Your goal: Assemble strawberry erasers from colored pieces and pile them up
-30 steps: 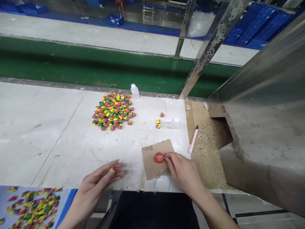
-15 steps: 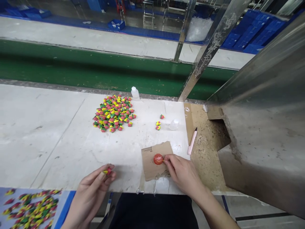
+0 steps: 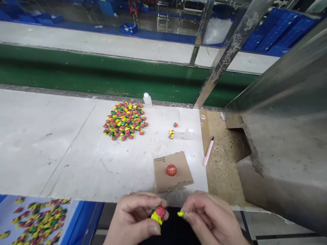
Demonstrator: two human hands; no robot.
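My left hand (image 3: pixel 134 217) pinches a small strawberry-shaped piece (image 3: pixel 158 215), red with yellow and green parts, just past the table's front edge. My right hand (image 3: pixel 209 217) is close beside it, with a small yellow bit (image 3: pixel 180 213) at its fingertips. The two hands are nearly touching. Farther up the table, a red round disc (image 3: pixel 171 170) lies on a torn cardboard piece (image 3: pixel 172 172). A heap of similar strawberry pieces (image 3: pixel 125 120) sits beyond it, with several loose ones (image 3: pixel 171 133) to its right.
A white plastic bottle (image 3: pixel 147 99) stands at the table's back edge, and a clear bottle (image 3: pixel 189 133) lies near the loose pieces. A pink utility knife (image 3: pixel 208 153) rests on a cardboard patch (image 3: pixel 219 160). A blue-edged tray of strawberry pieces (image 3: pixel 33 217) sits lower left. A steel panel closes the right side.
My right hand has left the cardboard and red disc and moved down to my left hand. My left hand has moved right, and the two now meet near the table's front edge.
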